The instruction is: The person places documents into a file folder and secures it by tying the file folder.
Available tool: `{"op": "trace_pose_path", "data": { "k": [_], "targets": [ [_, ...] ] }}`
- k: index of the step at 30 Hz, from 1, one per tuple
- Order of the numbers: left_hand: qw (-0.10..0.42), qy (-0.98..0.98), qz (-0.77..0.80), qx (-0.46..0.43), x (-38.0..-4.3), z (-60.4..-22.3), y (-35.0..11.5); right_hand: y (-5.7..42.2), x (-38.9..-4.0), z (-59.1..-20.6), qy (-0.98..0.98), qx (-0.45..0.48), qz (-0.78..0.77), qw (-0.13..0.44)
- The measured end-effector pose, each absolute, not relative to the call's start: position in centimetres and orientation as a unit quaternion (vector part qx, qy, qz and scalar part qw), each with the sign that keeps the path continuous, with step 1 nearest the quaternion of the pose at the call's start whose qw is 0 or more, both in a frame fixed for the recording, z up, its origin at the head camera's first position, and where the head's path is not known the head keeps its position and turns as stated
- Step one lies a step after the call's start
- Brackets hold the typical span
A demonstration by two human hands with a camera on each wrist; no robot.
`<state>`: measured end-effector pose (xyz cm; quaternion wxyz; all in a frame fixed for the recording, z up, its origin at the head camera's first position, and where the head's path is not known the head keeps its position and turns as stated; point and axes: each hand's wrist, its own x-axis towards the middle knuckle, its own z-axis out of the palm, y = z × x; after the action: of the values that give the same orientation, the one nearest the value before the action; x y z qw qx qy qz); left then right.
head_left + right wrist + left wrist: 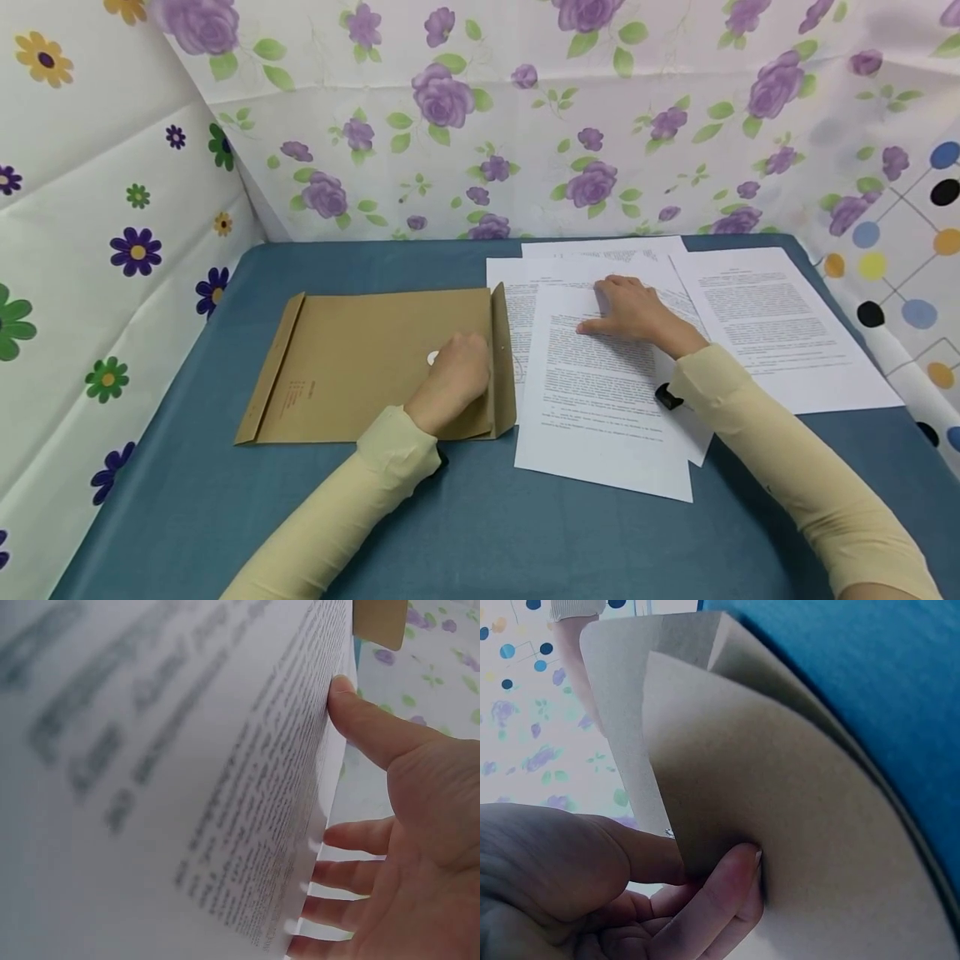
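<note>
the left hand (456, 375) pinches one flat, brown paper envelope (367, 358) near its three o'clock end, beside one small, white, round dot (432, 357). the right hand (637, 311) grips nothing: its fingers are straight and touch at least four white, printed paper sheets (600, 392). these lie at the envelope's three o'clock, all on one blue, cloth-topped table (510, 533). one white, purple-flowered cloth (517, 125) hangs at twelve o'clock.
</note>
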<state>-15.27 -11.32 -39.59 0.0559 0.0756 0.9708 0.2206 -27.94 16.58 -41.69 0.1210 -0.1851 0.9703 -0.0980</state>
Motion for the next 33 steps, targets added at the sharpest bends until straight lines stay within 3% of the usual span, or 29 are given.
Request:
{"op": "trace_pose_path", "data": {
  "k": [25,33],
  "targets": [
    [0.045,0.976,0.197,0.078,-15.28,-39.78,-11.05,16.26,-27.78,-41.27,0.975,-0.177,-0.118,0.070],
    [0.048,0.978,0.189,0.072,-15.22,-39.58,-10.98,16.04,-27.53,-41.08,0.973,-0.164,-0.139,0.081]
  ]
}}
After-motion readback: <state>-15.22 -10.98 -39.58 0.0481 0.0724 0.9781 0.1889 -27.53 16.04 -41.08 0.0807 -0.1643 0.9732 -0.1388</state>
